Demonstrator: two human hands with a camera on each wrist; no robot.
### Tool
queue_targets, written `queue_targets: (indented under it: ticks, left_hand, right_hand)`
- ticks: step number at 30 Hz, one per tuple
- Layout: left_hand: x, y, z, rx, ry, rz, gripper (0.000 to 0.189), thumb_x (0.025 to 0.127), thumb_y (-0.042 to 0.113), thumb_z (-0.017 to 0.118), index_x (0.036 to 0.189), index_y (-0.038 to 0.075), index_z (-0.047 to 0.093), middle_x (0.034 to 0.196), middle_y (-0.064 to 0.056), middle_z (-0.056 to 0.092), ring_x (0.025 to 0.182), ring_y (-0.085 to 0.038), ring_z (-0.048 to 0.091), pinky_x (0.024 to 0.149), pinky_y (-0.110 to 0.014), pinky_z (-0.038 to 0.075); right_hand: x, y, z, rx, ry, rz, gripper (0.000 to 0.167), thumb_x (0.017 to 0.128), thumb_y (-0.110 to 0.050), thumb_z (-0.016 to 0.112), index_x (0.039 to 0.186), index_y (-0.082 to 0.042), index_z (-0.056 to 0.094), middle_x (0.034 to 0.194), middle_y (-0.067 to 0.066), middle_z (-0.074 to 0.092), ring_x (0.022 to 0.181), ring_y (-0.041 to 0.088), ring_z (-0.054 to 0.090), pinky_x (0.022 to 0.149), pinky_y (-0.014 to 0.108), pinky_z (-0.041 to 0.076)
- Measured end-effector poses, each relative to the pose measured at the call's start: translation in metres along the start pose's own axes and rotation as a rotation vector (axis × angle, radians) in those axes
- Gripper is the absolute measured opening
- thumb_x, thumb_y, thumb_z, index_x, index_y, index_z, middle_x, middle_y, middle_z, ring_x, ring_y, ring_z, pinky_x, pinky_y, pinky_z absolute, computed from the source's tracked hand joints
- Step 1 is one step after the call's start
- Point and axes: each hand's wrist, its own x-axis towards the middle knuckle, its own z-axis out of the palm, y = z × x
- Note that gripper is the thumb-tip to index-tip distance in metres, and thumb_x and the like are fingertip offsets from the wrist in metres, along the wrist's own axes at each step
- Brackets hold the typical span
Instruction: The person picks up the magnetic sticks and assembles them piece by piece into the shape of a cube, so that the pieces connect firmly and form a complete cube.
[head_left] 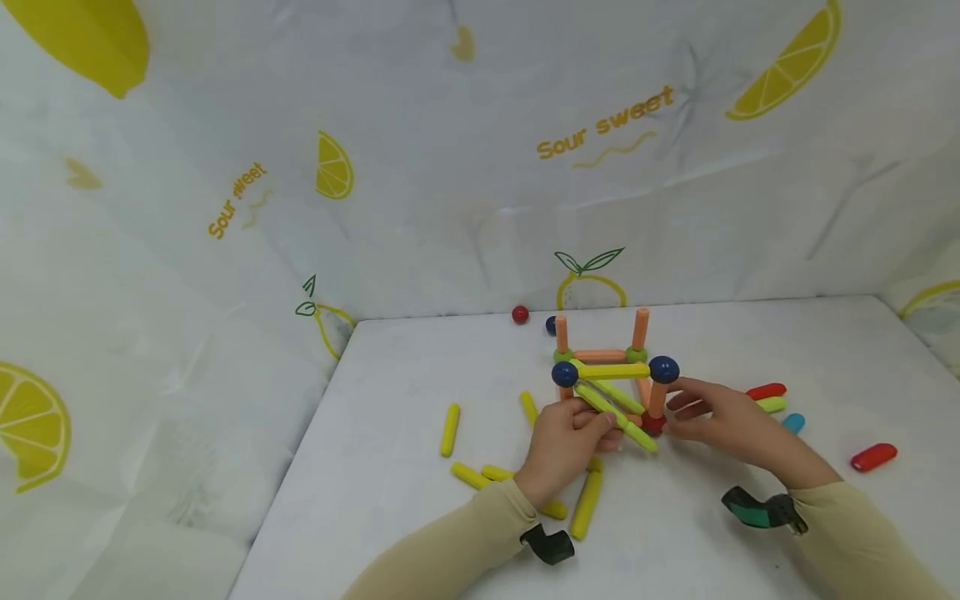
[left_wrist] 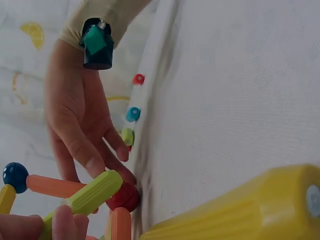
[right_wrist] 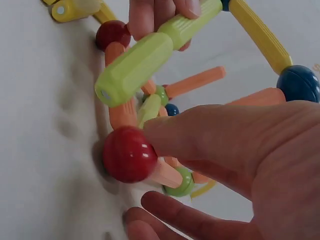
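A frame of magnetic rods and balls stands on the table. A yellow rod (head_left: 613, 372) joins its two upper front balls, a blue ball (head_left: 565, 373) at left and another blue ball (head_left: 663, 369) at right. My left hand (head_left: 567, 442) pinches a light green rod (right_wrist: 192, 25), which slopes down from the left blue ball; a second light green rod (right_wrist: 131, 72) continues it end to end. My right hand (head_left: 731, 423) is at the frame's right side, its thumb touching the lower red ball (right_wrist: 130, 154). Its other fingers are spread, beside an upright orange rod (head_left: 657, 400).
Several loose yellow rods (head_left: 450, 429) lie left of and in front of the frame. On the right are red rods (head_left: 873, 457), a blue rod (head_left: 793, 422) and a light green rod (head_left: 772, 404). A loose red ball (head_left: 520, 314) sits near the back edge, a dark blue ball (head_left: 551, 326) beside it.
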Motion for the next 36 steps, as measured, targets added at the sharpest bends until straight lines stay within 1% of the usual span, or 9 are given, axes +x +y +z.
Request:
queue_targets:
  ticks: [3,9,11,13,17,24,32,34,36]
  left_hand:
    - [0.000,0.000,0.002,-0.002,0.037,0.013,0.014,0.104,0.023,0.074,0.113,0.013,0.079,0.090,-0.001,0.084,0.080,-0.012,0.082,0.076,-0.027,0.066]
    - [0.001,0.005,0.004,-0.025,0.097,0.033,0.018,0.104,0.024,0.075,0.116,0.011,0.080,0.093,-0.004,0.085,0.079,-0.011,0.080,0.075,-0.027,0.066]
    - [0.002,0.005,0.004,-0.035,0.098,0.044,0.019,0.104,0.023,0.075,0.117,0.010,0.079,0.096,-0.007,0.085,0.080,-0.012,0.081,0.075,-0.026,0.066]
    - [0.003,0.004,0.005,-0.044,0.098,0.056,0.020,0.104,0.022,0.074,0.118,0.008,0.079,0.099,-0.009,0.085,0.081,-0.013,0.082,0.074,-0.025,0.065]
    - [0.005,0.003,0.005,-0.067,0.094,0.076,0.020,0.105,0.021,0.073,0.119,0.008,0.078,0.101,-0.008,0.085,0.087,-0.018,0.083,0.076,-0.025,0.065]
    - [0.006,0.001,0.008,-0.092,0.128,0.047,0.015,0.105,0.019,0.073,0.116,0.010,0.078,0.098,-0.003,0.085,0.089,-0.017,0.083,0.078,-0.025,0.066]
    - [0.004,0.002,0.010,-0.081,0.126,0.048,0.016,0.107,0.017,0.070,0.118,0.009,0.077,0.099,-0.002,0.083,0.093,-0.014,0.082,0.083,-0.026,0.065]
    - [0.001,0.003,0.007,-0.043,0.110,0.036,0.021,0.107,0.019,0.069,0.123,0.010,0.077,0.103,0.000,0.084,0.094,-0.012,0.081,0.084,-0.025,0.065]
    - [-0.004,0.005,-0.002,0.023,0.066,0.009,0.029,0.106,0.024,0.069,0.131,0.010,0.074,0.109,0.003,0.083,0.096,-0.007,0.079,0.085,-0.024,0.064]
  right_hand:
    - [0.003,0.002,0.004,0.043,-0.052,0.002,0.064,0.095,-0.031,0.083,0.145,0.001,0.060,0.130,0.022,0.072,0.118,0.042,0.069,0.092,0.060,0.062]
    - [0.005,-0.001,0.006,0.018,-0.039,-0.006,0.064,0.092,-0.028,0.086,0.144,0.001,0.061,0.124,0.019,0.075,0.115,0.039,0.070,0.091,0.061,0.061]
    - [0.006,-0.003,0.008,0.006,-0.033,0.005,0.067,0.091,-0.030,0.088,0.144,0.001,0.061,0.122,0.018,0.075,0.114,0.039,0.070,0.091,0.061,0.060]
    - [0.007,-0.004,0.011,-0.002,-0.023,0.009,0.066,0.090,-0.031,0.088,0.142,0.001,0.062,0.121,0.017,0.076,0.112,0.038,0.070,0.091,0.061,0.060]
    - [0.008,-0.007,0.016,-0.020,0.005,0.011,0.061,0.089,-0.032,0.090,0.135,0.000,0.065,0.117,0.016,0.076,0.109,0.036,0.071,0.092,0.060,0.061]
    - [0.009,-0.010,0.022,-0.021,0.023,0.027,0.056,0.092,-0.033,0.087,0.131,0.001,0.066,0.117,0.018,0.076,0.107,0.035,0.072,0.092,0.057,0.063]
    - [0.009,-0.011,0.022,-0.029,0.038,0.027,0.051,0.098,-0.033,0.081,0.132,0.002,0.066,0.115,0.019,0.077,0.106,0.036,0.073,0.090,0.055,0.064]
    - [0.010,-0.011,0.023,-0.030,0.041,0.026,0.052,0.098,-0.033,0.081,0.132,0.002,0.066,0.115,0.019,0.077,0.106,0.036,0.074,0.090,0.055,0.064]
    - [0.011,-0.011,0.024,-0.018,0.036,0.026,0.052,0.097,-0.032,0.082,0.133,0.002,0.066,0.116,0.019,0.077,0.106,0.036,0.073,0.091,0.055,0.064]
